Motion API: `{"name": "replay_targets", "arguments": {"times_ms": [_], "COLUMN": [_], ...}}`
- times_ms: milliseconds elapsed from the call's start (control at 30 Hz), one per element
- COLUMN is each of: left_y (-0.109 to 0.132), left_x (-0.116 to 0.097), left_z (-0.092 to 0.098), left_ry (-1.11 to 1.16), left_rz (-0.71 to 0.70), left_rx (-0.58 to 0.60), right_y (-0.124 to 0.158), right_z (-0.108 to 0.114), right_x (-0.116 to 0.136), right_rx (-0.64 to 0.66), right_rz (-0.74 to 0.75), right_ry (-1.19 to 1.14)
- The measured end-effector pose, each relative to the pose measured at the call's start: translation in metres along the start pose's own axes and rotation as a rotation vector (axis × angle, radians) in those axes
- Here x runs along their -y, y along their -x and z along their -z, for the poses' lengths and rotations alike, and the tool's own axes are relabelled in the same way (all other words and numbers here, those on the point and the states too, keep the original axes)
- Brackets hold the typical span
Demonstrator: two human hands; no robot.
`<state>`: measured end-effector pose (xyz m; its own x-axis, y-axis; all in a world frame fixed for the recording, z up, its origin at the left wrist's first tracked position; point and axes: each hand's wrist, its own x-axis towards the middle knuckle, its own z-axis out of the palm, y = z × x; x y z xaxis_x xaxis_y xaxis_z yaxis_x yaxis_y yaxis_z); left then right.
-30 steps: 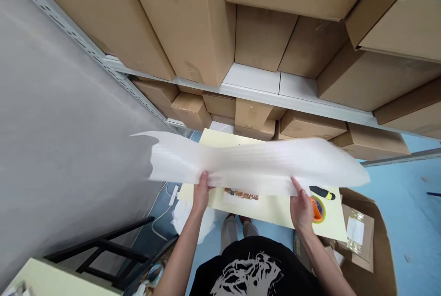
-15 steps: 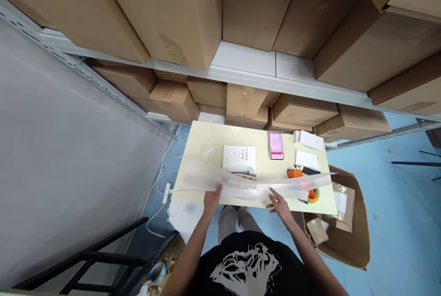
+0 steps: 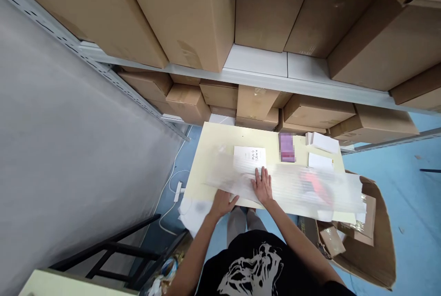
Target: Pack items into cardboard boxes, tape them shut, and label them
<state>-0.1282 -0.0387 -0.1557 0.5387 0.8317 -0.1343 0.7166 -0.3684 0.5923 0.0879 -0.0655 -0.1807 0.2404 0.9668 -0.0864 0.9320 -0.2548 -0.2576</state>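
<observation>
A translucent sheet of bubble wrap (image 3: 285, 185) with faint rows spreads across the near half of the table, overhanging its right end. Under it lies a white book (image 3: 244, 152) with dark characters on its cover; its upper part shows uncovered. My right hand (image 3: 262, 187) presses flat on the wrap over the book, fingers extended. At the table's near edge, my left hand (image 3: 222, 204) grips the wrap's near edge, its fingertips partly hidden beneath the sheet and its thumb to the right. An orange-red tool (image 3: 315, 183) shows blurred through the wrap.
The pale yellow table (image 3: 203, 162) carries a pixelated purple item (image 3: 287, 147), a stack of white boxes (image 3: 325, 143) and a white card (image 3: 320, 161). An open carton (image 3: 379, 250) stands at right. Cardboard boxes (image 3: 257, 100) fill the shelves behind. A power strip (image 3: 178, 191) lies left.
The wrap has come down from a raised, curved sheet to lie flatter over the book and tools. My right hand has moved left onto it above the book; the view has shifted slightly.
</observation>
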Motion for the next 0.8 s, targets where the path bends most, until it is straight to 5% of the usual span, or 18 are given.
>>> {"name": "replay_targets", "arguments": {"times_ms": [133, 233, 500, 667, 800], "left_y": [-0.008, -0.042, -0.159, -0.19, -0.195], "left_x": [0.077, 0.105, 0.092, 0.096, 0.088], "left_z": [0.052, 0.074, 0.062, 0.071, 0.085], "left_ry": [-0.141, -0.234, -0.329, -0.317, -0.309], "left_rz": [-0.041, -0.104, -0.066, 0.014, -0.019], "left_rx": [-0.098, -0.12, 0.006, -0.044, -0.035], "right_y": [0.006, 0.007, 0.002, -0.002, -0.015], "right_z": [-0.022, -0.025, -0.025, -0.02, 0.004], "right_x": [-0.006, -0.008, -0.004, 0.002, 0.0], "right_rx": [0.011, -0.006, -0.071, -0.046, -0.092], "right_rz": [-0.008, 0.008, 0.012, 0.019, 0.021], "right_ry": [0.07, 0.083, 0.003, -0.003, -0.049]}}
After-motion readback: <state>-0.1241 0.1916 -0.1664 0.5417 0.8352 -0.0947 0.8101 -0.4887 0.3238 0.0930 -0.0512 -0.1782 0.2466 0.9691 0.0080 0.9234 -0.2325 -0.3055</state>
